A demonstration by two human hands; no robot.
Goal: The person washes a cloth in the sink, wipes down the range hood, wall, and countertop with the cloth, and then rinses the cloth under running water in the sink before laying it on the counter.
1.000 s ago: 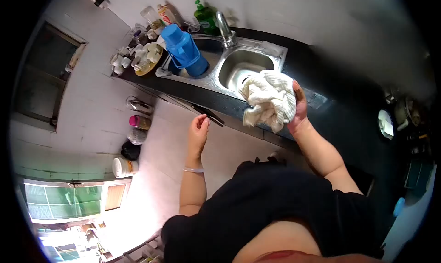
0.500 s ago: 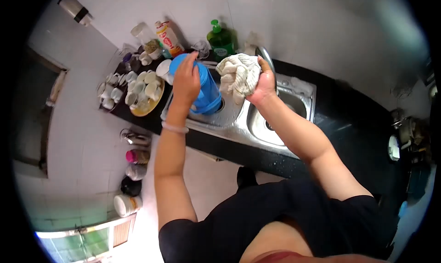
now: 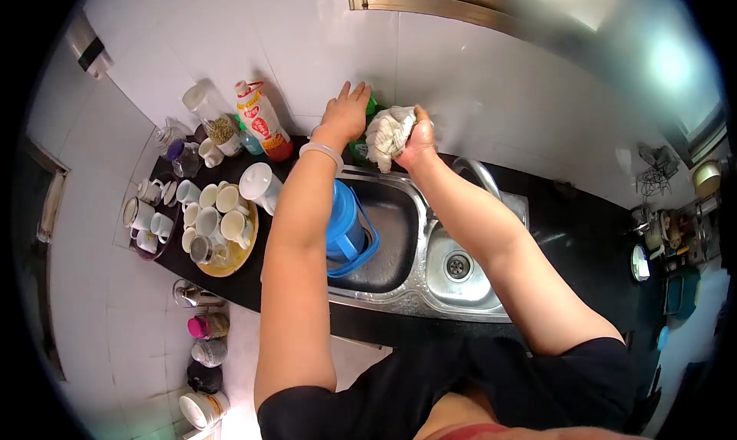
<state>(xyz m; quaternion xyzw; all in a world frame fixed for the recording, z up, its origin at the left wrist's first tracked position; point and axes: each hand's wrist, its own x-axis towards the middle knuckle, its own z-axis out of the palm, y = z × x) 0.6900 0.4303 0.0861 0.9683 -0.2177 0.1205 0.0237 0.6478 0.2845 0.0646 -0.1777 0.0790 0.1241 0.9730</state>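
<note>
A bunched white cloth [image 3: 390, 136] is held in my right hand [image 3: 419, 142], in front of the wall behind the sink. My left hand [image 3: 345, 119] is at the top of the green pump bottle [image 3: 359, 150], its fingers spread toward the wall. Hand and cloth hide much of that bottle. Below my hands, the blue thermos [image 3: 345, 229] stands in the left basin of the steel sink [image 3: 399, 302], partly covered by my left forearm.
Left of the sink are a yellow tray [image 3: 244, 261] of white cups, a white mug [image 3: 259, 185], a red-and-white bottle [image 3: 262, 117] and a jar [image 3: 216, 121]. The faucet [image 3: 480, 176] arches behind the right basin. Jars and a white bucket [image 3: 203, 409] line the floor.
Both hands have moved forward to the back wall, the left from beside the thermos top to the green bottle. The cloth stays in my right hand. The view has shifted toward the wall.
</note>
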